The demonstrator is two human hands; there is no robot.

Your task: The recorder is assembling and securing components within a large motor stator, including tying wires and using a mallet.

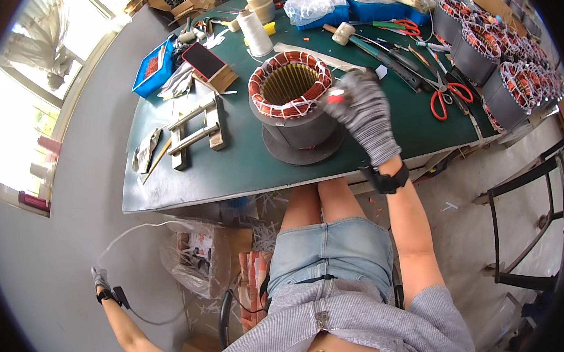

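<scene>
Right grip (366, 113) bunching at the wound core (292, 109), left grip (100, 278) reaching far out

The right grip, wearing a striped grey glove, is reaching over the near right side of the wound core's upper rim. Its fingers are curling inward, and a small red and white patch is showing near the fingertips. Blur is hiding the finger ends, so I cannot tell whether they are clamping anything. A black band (391, 179) is circling that wrist.

The left grip, also gloved in grey, is stretching low and far out to the person's left, well apart from the bench (249, 177). It is appearing too small for me to tell whether its fingers are together or apart. A white cord (135, 227) is arcing from just beside it toward the space below the bench; whether the fingers are pinching it, I cannot tell.

The wound core is standing upright on a round dark base (302, 155) near the bench's front edge, its copper-coloured coil ring facing up under white lacing. A cone of white thread (255, 35) is standing behind it. A metal frame (197, 135) is lying to its left, and red-handled scissors (451, 96) are lying to the right of the right grip.
</scene>
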